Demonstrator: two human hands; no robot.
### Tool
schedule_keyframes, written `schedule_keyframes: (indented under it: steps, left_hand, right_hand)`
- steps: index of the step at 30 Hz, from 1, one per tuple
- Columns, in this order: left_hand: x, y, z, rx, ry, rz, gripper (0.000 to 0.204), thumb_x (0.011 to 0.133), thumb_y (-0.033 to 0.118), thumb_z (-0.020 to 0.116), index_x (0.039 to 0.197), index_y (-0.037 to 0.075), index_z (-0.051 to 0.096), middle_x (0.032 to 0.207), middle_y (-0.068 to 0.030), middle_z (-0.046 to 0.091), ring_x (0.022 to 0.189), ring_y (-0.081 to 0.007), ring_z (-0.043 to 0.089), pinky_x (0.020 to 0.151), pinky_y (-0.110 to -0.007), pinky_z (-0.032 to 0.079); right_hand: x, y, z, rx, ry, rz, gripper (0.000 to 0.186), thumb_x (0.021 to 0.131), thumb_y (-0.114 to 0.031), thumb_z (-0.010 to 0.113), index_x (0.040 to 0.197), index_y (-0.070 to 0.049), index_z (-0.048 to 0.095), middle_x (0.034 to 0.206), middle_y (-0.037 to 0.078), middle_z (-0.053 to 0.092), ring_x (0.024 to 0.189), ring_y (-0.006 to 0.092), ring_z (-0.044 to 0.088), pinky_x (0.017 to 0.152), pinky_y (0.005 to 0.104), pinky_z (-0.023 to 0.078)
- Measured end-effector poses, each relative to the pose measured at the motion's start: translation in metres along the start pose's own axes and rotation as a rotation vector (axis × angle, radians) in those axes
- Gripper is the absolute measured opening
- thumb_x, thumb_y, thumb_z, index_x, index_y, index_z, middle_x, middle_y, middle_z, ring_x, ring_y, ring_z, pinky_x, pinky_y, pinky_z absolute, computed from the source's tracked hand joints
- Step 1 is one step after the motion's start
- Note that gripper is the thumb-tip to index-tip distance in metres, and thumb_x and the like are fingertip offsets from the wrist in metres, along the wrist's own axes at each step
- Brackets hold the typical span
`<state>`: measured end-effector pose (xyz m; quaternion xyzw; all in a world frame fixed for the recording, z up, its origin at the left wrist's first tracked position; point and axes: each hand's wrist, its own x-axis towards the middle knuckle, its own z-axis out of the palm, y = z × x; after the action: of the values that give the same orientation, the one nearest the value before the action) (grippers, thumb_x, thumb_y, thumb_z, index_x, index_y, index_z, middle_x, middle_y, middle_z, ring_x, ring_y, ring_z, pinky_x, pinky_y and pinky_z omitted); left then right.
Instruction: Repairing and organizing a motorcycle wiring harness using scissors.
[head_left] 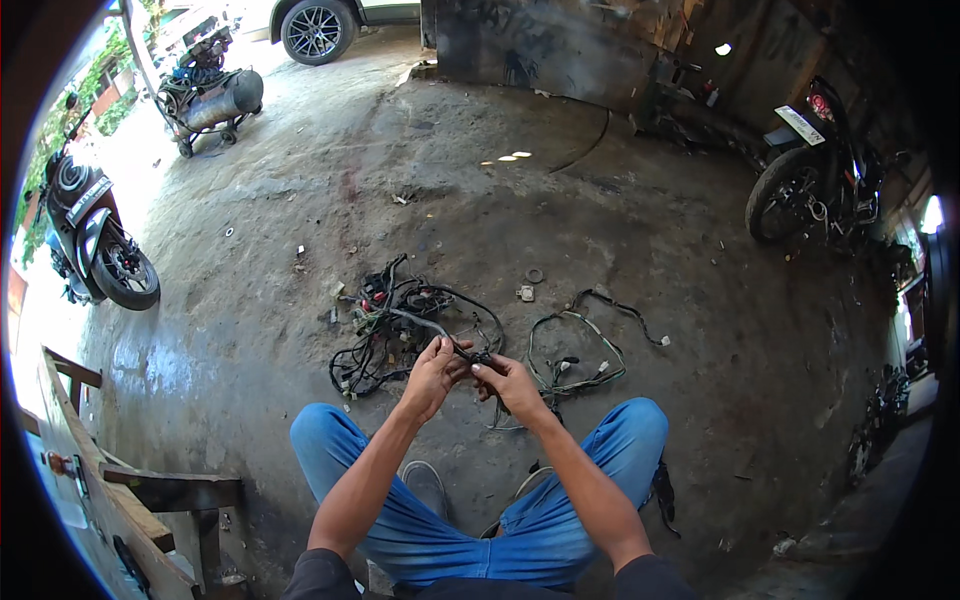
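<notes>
The left hand (430,380) and the right hand (513,388) are nearly meeting above the floor (720,420), both pinching a dark wiring harness (420,319) in their fingertips. Its tangled mass is lying ahead and to the left, the left hand being nearer; a sheathed stretch is running from there into the fingers, its long axis slanting down toward the right hand. A thinner wire loop (622,349) is resting on the floor to the right. Fingers are hiding the pinched spot (whether tape or a connector is sitting there, I cannot tell), and tangled strands are covering one another.
</notes>
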<state>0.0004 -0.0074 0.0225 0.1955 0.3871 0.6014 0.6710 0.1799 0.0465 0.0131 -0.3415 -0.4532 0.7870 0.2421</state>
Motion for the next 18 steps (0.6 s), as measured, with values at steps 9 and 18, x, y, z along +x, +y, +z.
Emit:
schedule_keyframes:
  steps: [9,18]
  left_hand:
    - [0.026,-0.015,0.012,0.131,0.099,0.057,0.031,0.11,0.034,0.045,0.115,0.006,0.056,0.115,-0.0067,0.063,0.106,-0.0174,0.064,0.091,-0.036,0.055]
    - [0.028,-0.005,0.007,0.057,0.143,0.093,0.031,0.109,0.035,0.047,0.114,0.007,0.059,0.114,-0.0062,0.064,0.109,-0.0182,0.063,0.092,-0.037,0.053]
  right_hand:
    - [0.0,-0.004,0.011,-0.922,0.621,-0.531,0.026,0.087,-0.01,0.07,0.11,0.002,0.065,0.101,0.021,0.068,0.093,0.0408,0.067,0.077,0.044,0.054]
    - [0.009,-0.016,-0.017,-0.044,0.004,-0.039,0.022,0.098,-0.013,0.063,0.115,0.002,0.067,0.098,0.005,0.069,0.085,0.0121,0.067,0.075,0.0306,0.055]
